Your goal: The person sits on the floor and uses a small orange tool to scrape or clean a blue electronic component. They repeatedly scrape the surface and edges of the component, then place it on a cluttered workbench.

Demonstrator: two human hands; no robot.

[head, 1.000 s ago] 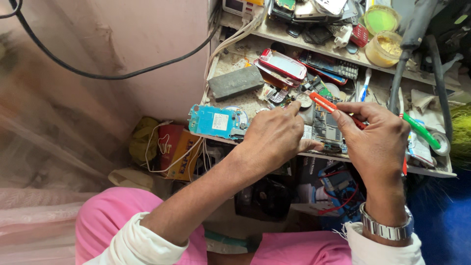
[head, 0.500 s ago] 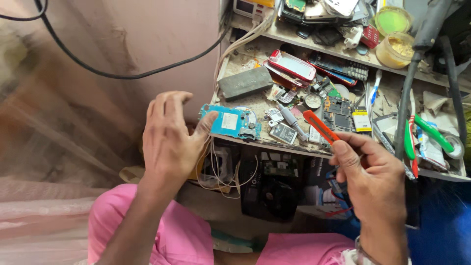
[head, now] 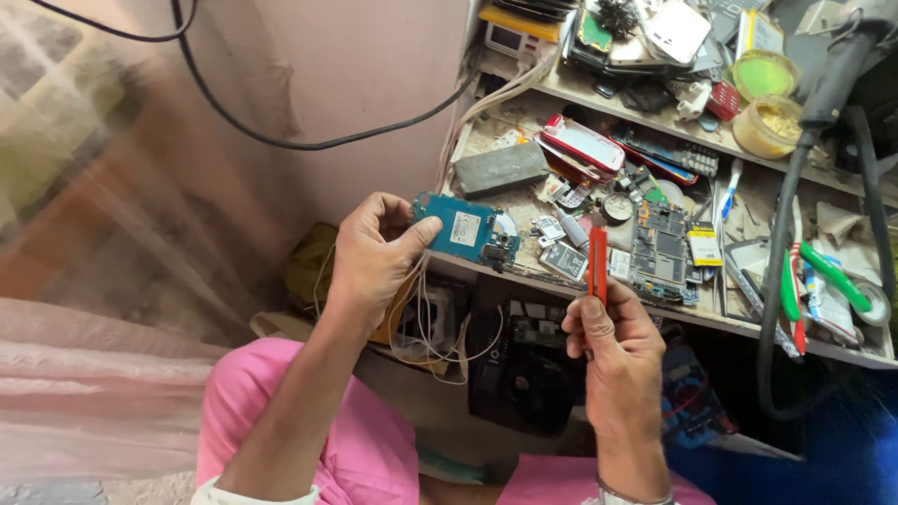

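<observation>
My left hand (head: pixel 374 254) grips a small blue circuit board (head: pixel 465 230) by its left end and holds it just in front of the cluttered workbench (head: pixel 524 208). My right hand (head: pixel 613 351) is closed around a red-handled tool (head: pixel 598 266) that points upward, to the right of the board and apart from it. Thin pale wires (head: pixel 440 327) hang in loops below my left hand. My pink-clad knees (head: pixel 309 421) are at the bottom.
The bench holds a grey block (head: pixel 500 168), a red and white phone (head: pixel 585 145), another circuit board (head: pixel 662 245), green-handled tools (head: pixel 832 276) and two round tubs (head: pixel 765 73). A thick black hose (head: pixel 781 252) hangs at right. A black cable (head: pixel 281 140) crosses the pink wall.
My left hand went from the bench to the blue board and lifted it off the edge. My right hand pulled back from the bench and turned the red tool upright.
</observation>
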